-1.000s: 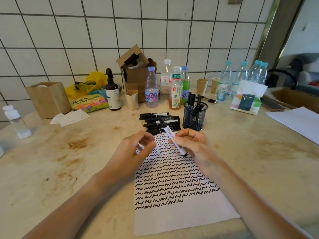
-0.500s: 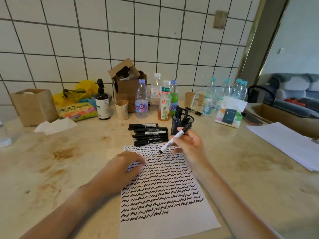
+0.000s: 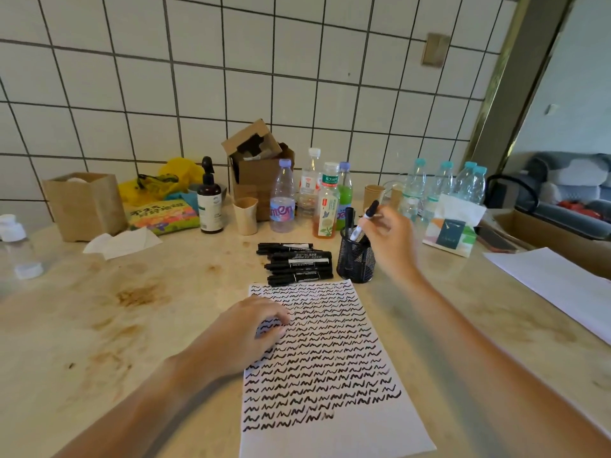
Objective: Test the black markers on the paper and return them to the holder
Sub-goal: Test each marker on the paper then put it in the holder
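1. We see the right hand (image 3: pixel 388 241) raised over the black mesh holder (image 3: pixel 356 259), its fingers closed around a black marker (image 3: pixel 363 220) with a white label.
2. We note that the marker is tilted, its lower end dipping into the mouth of the holder and its capped upper end pointing up and to the right.
3. We see other dark markers already standing in the holder, though we cannot count them.
4. We find the left hand (image 3: pixel 246 335) lying palm down on the left edge of the paper (image 3: pixel 330 375), fingers loosely curled and holding nothing.
5. We see the paper lying on the stained table (image 3: pixel 132 325), covered almost to its bottom with rows of black squiggles.
6. We count a small stack of black markers (image 3: pixel 296 263) lying flat just beyond the paper's top edge, just left of the holder.
7. We see bottles, paper cups and a cardboard box (image 3: pixel 261 166) crowded behind them against the tiled wall.
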